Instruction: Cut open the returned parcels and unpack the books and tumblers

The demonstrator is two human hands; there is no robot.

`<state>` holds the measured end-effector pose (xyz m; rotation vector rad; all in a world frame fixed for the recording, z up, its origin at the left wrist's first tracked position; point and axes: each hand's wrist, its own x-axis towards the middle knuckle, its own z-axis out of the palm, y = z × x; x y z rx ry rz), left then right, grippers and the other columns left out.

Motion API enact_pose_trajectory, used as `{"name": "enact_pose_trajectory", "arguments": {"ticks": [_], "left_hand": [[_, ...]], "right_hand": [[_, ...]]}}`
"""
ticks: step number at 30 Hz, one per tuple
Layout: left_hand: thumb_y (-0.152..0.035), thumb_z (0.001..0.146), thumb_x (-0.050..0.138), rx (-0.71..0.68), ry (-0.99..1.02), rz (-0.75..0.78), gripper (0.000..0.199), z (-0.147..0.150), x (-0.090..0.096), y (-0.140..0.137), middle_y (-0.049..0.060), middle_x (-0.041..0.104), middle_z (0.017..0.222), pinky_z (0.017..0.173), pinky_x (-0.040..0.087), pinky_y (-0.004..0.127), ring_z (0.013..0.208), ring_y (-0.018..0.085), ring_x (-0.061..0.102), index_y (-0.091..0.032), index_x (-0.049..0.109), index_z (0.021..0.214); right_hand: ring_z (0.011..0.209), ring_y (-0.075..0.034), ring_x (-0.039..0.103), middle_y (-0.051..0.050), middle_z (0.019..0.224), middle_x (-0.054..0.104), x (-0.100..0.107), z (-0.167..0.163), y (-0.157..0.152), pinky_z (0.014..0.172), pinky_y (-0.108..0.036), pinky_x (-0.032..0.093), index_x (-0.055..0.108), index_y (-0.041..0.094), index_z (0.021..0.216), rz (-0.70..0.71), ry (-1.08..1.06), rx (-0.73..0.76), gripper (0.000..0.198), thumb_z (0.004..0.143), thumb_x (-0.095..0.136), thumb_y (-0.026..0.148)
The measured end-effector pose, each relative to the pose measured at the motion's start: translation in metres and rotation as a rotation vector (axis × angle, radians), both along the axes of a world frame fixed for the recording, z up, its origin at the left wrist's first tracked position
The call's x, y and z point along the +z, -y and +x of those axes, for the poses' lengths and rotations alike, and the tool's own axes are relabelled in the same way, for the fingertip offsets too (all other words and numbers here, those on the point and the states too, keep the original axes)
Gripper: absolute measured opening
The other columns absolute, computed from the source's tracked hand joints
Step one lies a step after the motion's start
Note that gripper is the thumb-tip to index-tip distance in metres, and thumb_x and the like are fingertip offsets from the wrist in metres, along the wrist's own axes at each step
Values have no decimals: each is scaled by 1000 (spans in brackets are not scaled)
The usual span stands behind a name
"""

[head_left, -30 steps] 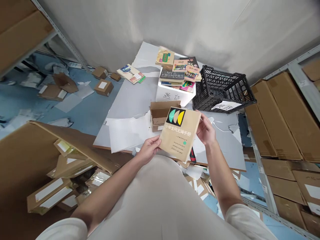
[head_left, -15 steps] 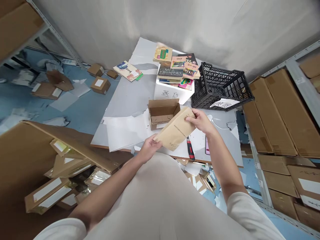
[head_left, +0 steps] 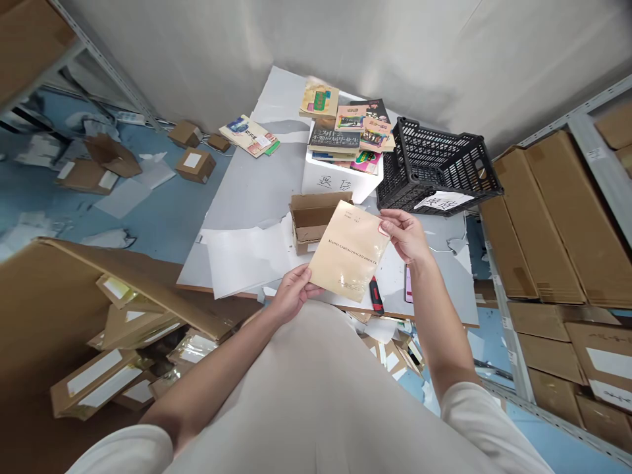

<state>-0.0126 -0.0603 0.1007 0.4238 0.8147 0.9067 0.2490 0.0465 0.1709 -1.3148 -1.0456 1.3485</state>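
Over the near edge of the table (head_left: 247, 197), I had the tan paperback (head_left: 348, 253) pinched in the left hand (head_left: 293, 293) and the right hand (head_left: 405, 238), so yeah, small carton (head_left: 316, 212) behind it already open, but the look-over seemed unfinished and it wasn't put down yet.

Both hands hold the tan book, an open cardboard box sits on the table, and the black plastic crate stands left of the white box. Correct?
No: in the head view, the black plastic crate stands right of the white box. The left hand and right hand hold the tan book, and an open cardboard box sits on the table.
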Motion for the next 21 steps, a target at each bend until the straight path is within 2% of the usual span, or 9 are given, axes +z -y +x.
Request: {"name": "enact_pose_trajectory", "arguments": {"ticks": [5,8,10,12,15,17,19,21], "left_hand": [[-51,75,72,-13,-9,6,56,1,1,-1,10,72,108,88,53,38,97,23,70,-18,61,119],[-50,78,69,-6,14,1,52,1,-1,1,10,71,108,86,53,36,96,23,69,-17,61,118],[-49,81,67,-37,69,-21,45,2,-1,2,11,72,105,85,53,36,93,22,70,-16,63,112],[-46,84,65,-93,147,-56,38,4,-1,2,11,72,103,84,53,35,90,21,70,-16,64,106],[-41,84,65,-141,243,-131,30,7,0,0,9,72,103,84,53,32,90,18,69,-18,66,103],[-40,82,68,-158,275,-189,27,10,1,-2,6,72,95,78,53,28,84,16,68,-18,68,98],[-38,78,72,-181,283,-236,24,12,2,-5,3,70,80,69,53,25,70,14,66,-18,69,91],[-33,75,75,-222,285,-272,23,14,1,-8,0,65,68,63,51,24,58,11,61,-18,69,90]], "right_hand": [[82,-19,70,-2,89,75,0,-1,-2,75,-33,55,70,25,89,11,25,-14,39,56,87,37],[94,-24,68,-4,100,74,4,-5,4,84,-38,54,71,26,96,38,3,60,46,57,84,48],[106,-29,65,-6,114,70,9,-7,9,90,-43,51,71,27,102,72,-6,131,61,52,81,60],[115,-34,59,-7,125,65,15,-8,14,94,-47,48,70,27,110,105,8,187,80,41,81,67],[122,-38,52,-8,129,61,23,-4,14,97,-49,45,67,28,117,132,46,251,101,27,81,72],[126,-38,48,-8,129,59,26,-3,9,99,-48,44,70,28,112,165,93,295,97,26,82,71],[131,-37,43,-7,133,56,26,-4,3,102,-46,42,72,28,105,218,167,307,81,33,87,63],[131,-34,43,-6,135,54,23,-8,-2,101,-44,43,70,29,106,230,199,308,72,41,90,52]]}}
